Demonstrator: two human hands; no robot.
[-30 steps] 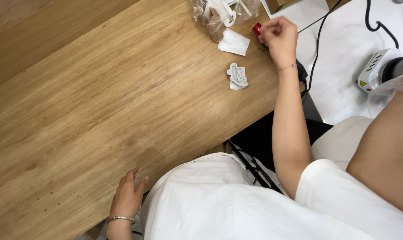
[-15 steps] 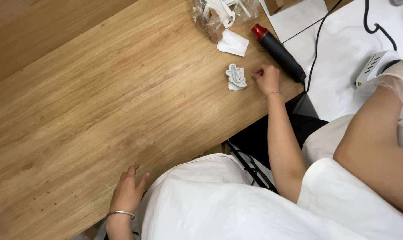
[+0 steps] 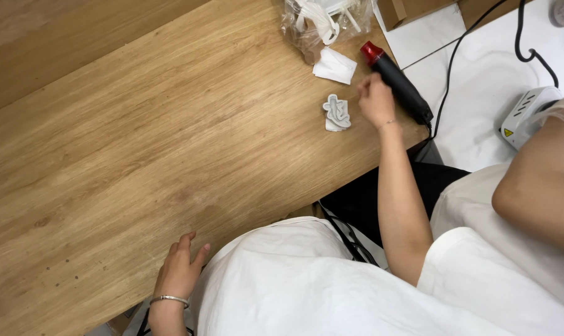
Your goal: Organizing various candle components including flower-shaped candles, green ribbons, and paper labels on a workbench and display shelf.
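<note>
While the left hand (image 3: 181, 269) lies flat with fingers spread at the desk's (image 3: 139, 143) near edge, a small grey moulded piece (image 3: 337, 112) sits toward the far right corner. Just right of it the right hand (image 3: 375, 99) hovers, loosely curled and holding nothing, beside the black heat gun (image 3: 397, 82) with its red nozzle.

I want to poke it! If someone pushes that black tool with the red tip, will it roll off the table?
The black tool looks round-bodied, so it might roll a little. It lies near the table edge by the right hand, and its cord hangs off there, which could tug it. It looks stiff, probably fairly heavy.
</note>
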